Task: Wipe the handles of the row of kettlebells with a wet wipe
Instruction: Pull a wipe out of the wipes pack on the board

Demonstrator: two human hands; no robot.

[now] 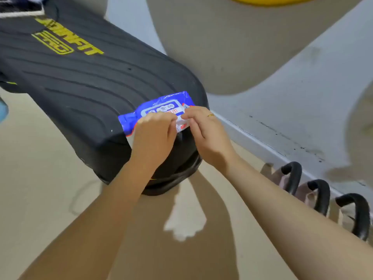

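Head view: three black kettlebell handles (323, 197) line the wall at lower right, untouched. Beyond, the left hand (154, 134) and right hand (205, 132) pinch the flap of one blue wipe pack (155, 111), lying on the black desk (76, 77) end.

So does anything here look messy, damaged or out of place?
Mostly the wall: dark scuffs and specks run along its base above the kettlebells. The wipe pack sits near the end of the bench, but both hands hold it. Nothing is spilled.
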